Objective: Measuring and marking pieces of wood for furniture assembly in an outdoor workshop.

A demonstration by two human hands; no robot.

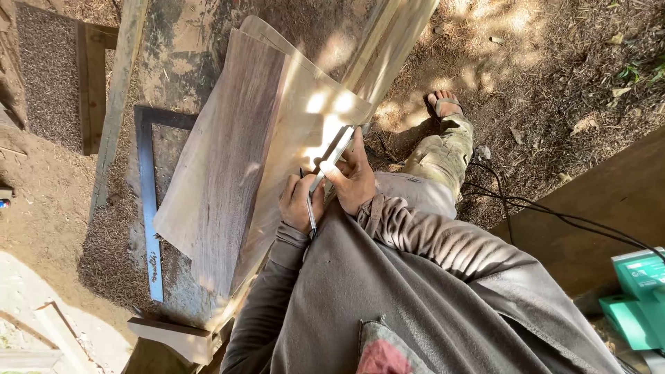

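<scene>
A wide wooden board [228, 159] with a dark streak and pale edges lies tilted on a dusty workbench [173, 55]. My left hand [298, 202] grips a thin dark pen [311, 216] at the board's near edge. My right hand [355, 179] presses a small metal ruler [335, 154] flat on the board's sunlit corner. The two hands are almost touching, and the pen's tip sits by the ruler's near end.
A dark metal framing square [148, 215] lies on the bench left of the board. A pale plank [388, 41] leans at the top. My sandalled foot [445, 104] rests on the dirt ground. A black cable [547, 211] runs to a green power tool [637, 298] at the right.
</scene>
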